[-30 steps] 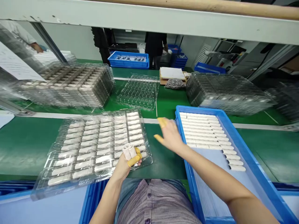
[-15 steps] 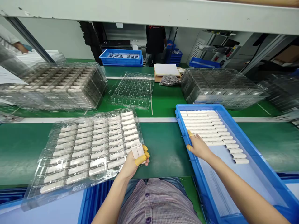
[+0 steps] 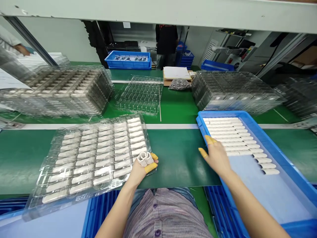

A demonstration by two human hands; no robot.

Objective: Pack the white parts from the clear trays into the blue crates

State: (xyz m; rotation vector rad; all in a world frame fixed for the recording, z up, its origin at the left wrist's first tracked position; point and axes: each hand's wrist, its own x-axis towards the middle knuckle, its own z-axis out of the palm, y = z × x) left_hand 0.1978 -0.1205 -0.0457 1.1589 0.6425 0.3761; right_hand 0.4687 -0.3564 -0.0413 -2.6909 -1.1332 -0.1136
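My left hand [image 3: 140, 170], yellow finger cots on its fingertips, is closed round a pair of short hollow white tubes [image 3: 145, 159], their open ends facing up. It is at the right edge of a clear plastic blister tray [image 3: 32, 201], whose pockets hold rows of white pieces [image 3: 101, 162]. Over the left side of a blue bin [image 3: 282, 158], my right hand [image 3: 216, 155] is open, thumb and forefinger spread, nothing between them. Inside the bin, white tubes [image 3: 226, 132] lie side by side in rows on a pale liner; several at the near right show dark ends.
Filled clear trays are stacked [image 3: 61, 89] at the back left, and another clear tray stack [image 3: 235, 89] is at the back right. Between them lies a single clear tray [image 3: 141, 94]. A metal beam [image 3: 158, 11] crosses overhead. A person [image 3: 166, 41] stands beyond the bench.
The blue bin has shifted to the right. My right hand has moved slightly right, its fingers spreading wider. The tubes in my left hand have tipped so their open ends show.
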